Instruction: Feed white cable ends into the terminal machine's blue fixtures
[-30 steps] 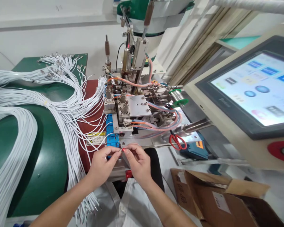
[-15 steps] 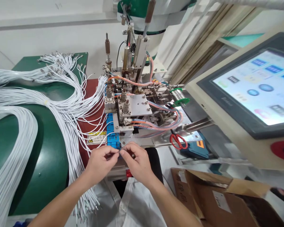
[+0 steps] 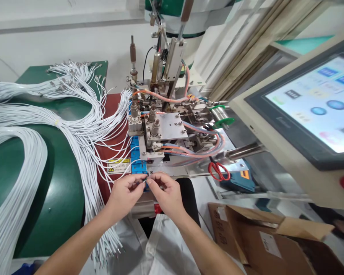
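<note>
My left hand [image 3: 125,194] and my right hand [image 3: 166,193] meet at the front end of the blue fixture blocks [image 3: 138,166]. Fingers of both are pinched round something small between them, too small to make out; a bit of dark and greenish colour shows at the fingertips. White cables [image 3: 87,183] run from the left over the red plate [image 3: 110,109], several of them ending at the blue blocks. Beyond my hands stands the machine with its flat metal plate [image 3: 172,126].
A touchscreen panel [image 3: 318,103] leans in at the right. Red-handled scissors [image 3: 218,171] hang at the machine's edge. A spool of wire [image 3: 221,115] sits behind them. An open cardboard box [image 3: 255,236] stands lower right. More cables cover the green table [image 3: 60,191].
The view has shifted a little, moving the machine and screen slightly right in the picture. My fingers have changed position slightly, with more of the small thing showing between them.
</note>
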A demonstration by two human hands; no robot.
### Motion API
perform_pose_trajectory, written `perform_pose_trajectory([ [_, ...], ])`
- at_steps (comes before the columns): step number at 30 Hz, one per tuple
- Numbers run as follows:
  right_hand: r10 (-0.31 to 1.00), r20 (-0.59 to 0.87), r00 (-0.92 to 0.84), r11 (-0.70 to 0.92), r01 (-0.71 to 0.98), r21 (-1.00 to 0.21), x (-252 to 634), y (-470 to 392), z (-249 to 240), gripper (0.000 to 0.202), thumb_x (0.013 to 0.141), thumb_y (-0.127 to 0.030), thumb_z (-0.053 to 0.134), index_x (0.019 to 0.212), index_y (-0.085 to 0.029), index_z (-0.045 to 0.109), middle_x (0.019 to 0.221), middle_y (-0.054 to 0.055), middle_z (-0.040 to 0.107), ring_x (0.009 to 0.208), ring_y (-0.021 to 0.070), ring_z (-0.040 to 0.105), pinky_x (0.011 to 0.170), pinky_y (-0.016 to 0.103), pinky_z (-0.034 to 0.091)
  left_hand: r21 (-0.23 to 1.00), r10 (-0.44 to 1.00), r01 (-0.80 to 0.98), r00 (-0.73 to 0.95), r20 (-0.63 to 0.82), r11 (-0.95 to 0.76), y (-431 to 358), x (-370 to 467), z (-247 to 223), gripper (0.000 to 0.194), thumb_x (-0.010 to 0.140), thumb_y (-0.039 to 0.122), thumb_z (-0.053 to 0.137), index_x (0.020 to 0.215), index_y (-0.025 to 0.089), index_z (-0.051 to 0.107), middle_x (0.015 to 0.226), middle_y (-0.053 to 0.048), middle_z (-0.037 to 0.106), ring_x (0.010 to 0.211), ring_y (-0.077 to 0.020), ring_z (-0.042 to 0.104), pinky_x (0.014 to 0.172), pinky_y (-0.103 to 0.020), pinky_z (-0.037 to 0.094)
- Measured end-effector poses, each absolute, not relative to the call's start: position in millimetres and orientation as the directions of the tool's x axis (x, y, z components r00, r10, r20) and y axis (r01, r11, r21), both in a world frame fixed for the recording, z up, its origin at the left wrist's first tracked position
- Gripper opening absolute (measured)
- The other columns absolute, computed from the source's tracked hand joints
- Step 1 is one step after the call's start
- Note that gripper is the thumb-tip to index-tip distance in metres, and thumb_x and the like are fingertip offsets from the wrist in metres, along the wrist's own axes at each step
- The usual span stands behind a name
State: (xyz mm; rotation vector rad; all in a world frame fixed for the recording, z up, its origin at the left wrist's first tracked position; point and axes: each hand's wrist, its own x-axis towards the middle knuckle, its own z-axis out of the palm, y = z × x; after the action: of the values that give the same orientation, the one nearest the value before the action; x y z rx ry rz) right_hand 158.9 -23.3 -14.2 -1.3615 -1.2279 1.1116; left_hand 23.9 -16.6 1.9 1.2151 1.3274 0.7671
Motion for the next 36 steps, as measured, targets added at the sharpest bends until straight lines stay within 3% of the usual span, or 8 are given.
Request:
perform_pose_trajectory([
  [6,0.964,0.244,0.103,0.198,0.331,-0.923,159.3,-24.0,-15.1,0.011,0.075,-0.017,0.053,0.067,-0.017,0.060,0.066,0.003,0.058,0.061,0.0130,0.052,0.058,0.025,0.043,0.944,0.931,0.111,0.165,-0.326,0.311,-14.5,24.8,3.2,0.019,0.075,0.022,0.057,0.091,0.014,0.059,0.080,-0.003,0.064,0.069,-0.0112,0.060,0.059,-0.019,0.051],
  [8,0.956,0.271,0.108,0.217,0.359,-0.908,160.2,-23.4,-15.7,0.008,0.075,-0.018,0.054,0.070,-0.017,0.060,0.067,0.003,0.059,0.062,0.0134,0.052,0.059,0.026,0.044,0.947,0.933,0.111,0.169,-0.318,0.303,-15.0,24.5,2.2,0.018,0.074,0.022,0.057,0.091,0.014,0.059,0.080,-0.003,0.064,0.072,-0.0117,0.061,0.062,-0.020,0.052],
  [14,0.993,0.048,0.110,0.021,0.241,-0.970,160.7,-21.6,-20.6,0.008,0.074,-0.021,0.056,0.068,-0.017,0.060,0.065,0.002,0.061,0.058,0.0124,0.055,0.055,0.024,0.044,0.941,0.930,0.161,0.174,-0.325,0.299,-15.1,24.7,1.5,0.018,0.074,0.021,0.057,0.090,0.013,0.060,0.078,-0.003,0.065,0.066,-0.0107,0.061,0.064,-0.022,0.051],
  [20,0.985,-0.135,0.105,-0.135,-0.006,-0.991,159.5,-19.5,-21.5,0.012,0.071,-0.027,0.057,0.075,-0.016,0.060,0.064,0.001,0.061,0.056,0.0122,0.054,0.053,0.023,0.045,0.936,0.925,0.207,0.194,-0.325,0.285,-13.6,24.9,3.5,0.015,0.076,0.020,0.055,0.089,0.014,0.060,0.077,-0.002,0.064,0.064,-0.0103,0.060,0.063,-0.021,0.050],
  [24,0.993,-0.091,0.077,-0.100,0.112,-0.989,160.6,-19.8,-20.2,0.012,0.073,-0.024,0.055,0.064,-0.016,0.058,0.059,0.000,0.057,0.051,0.0102,0.049,0.050,0.022,0.041,0.937,0.925,0.215,0.207,-0.318,0.274,-14.3,25.3,2.7,0.015,0.076,0.021,0.054,0.088,0.015,0.060,0.078,-0.003,0.064,0.065,-0.0104,0.059,0.063,-0.021,0.049],
  [28,0.994,0.071,0.083,0.043,0.301,-0.953,162.5,-21.4,-22.0,0.012,0.074,-0.022,0.054,0.064,-0.017,0.058,0.062,0.001,0.057,0.057,0.0120,0.051,0.056,0.024,0.041,0.925,0.919,0.270,0.216,-0.329,0.268,-14.4,22.8,-0.3,0.018,0.078,0.024,0.053,0.093,0.016,0.060,0.080,-0.002,0.064,0.064,-0.0112,0.059,0.062,-0.022,0.049],
  [31,0.994,0.061,0.095,0.026,0.341,-0.940,164.1,-19.7,-28.1,0.013,0.074,-0.023,0.054,0.064,-0.017,0.057,0.062,0.001,0.057,0.058,0.0124,0.050,0.058,0.024,0.041,0.875,0.927,0.463,0.250,-0.281,0.140,-10.8,15.6,0.2,0.024,0.080,0.025,0.052,0.103,0.021,0.058,0.079,0.000,0.064,0.063,-0.0116,0.058,0.062,-0.023,0.048],
  [36,0.978,-0.196,0.076,-0.204,0.133,-0.970,164.5,-14.3,-42.8,0.018,0.078,-0.032,0.050,0.067,-0.017,0.053,0.056,-0.002,0.051,0.050,0.0106,0.045,0.049,0.022,0.038,0.669,0.934,0.720,0.341,-0.110,-0.184,-2.9,2.1,5.5,0.018,0.082,0.018,0.047,0.094,0.021,0.060,0.087,-0.002,0.062,0.080,-0.0158,0.058,0.073,-0.028,0.045],
])
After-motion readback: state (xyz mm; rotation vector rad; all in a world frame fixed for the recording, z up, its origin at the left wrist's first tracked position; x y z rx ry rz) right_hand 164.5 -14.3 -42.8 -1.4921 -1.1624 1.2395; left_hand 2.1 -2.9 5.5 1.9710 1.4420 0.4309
